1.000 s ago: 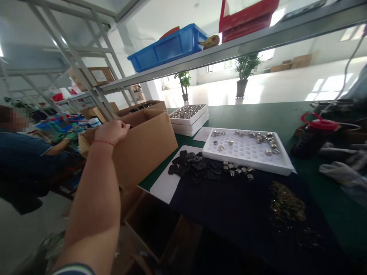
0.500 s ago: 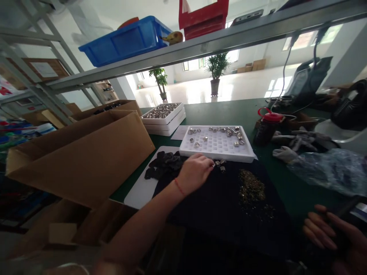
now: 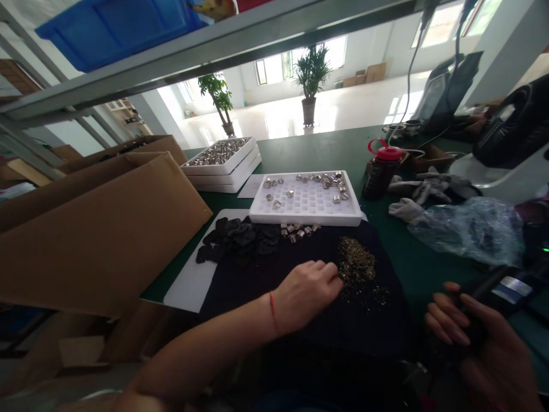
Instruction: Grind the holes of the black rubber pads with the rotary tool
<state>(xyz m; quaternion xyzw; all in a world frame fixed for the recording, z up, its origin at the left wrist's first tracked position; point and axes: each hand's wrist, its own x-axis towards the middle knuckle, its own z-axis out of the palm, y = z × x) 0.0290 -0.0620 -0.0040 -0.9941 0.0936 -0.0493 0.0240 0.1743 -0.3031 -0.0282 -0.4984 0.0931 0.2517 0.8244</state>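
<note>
My left hand [image 3: 306, 289], with a red string at the wrist, rests on the dark cloth [image 3: 300, 332] with its fingers bunched against a pile of brass-coloured flakes [image 3: 355, 266]. Whatever lies under those fingers is hidden. Small metal rings [image 3: 295, 230] lie in a row above it, beside black lumpy pieces [image 3: 240, 240]. At the lower right, my right hand [image 3: 467, 337] curls around a black handheld device [image 3: 493, 292], well apart from the cloth. Behind the rings stands a white foam tray [image 3: 305, 197] holding scattered rings.
A large cardboard box [image 3: 94, 240] fills the left side. A stack of white trays [image 3: 221, 163] stands behind. To the right lie a red-capped bottle [image 3: 381, 171], work gloves [image 3: 422, 194] and a plastic bag [image 3: 469, 232]. A metal shelf rail [image 3: 171, 57] crosses overhead.
My left hand has left the box flap, reached the rings by the tray, then slid right and nearer to me onto the flakes. My right hand has entered view. The view has tilted down.
</note>
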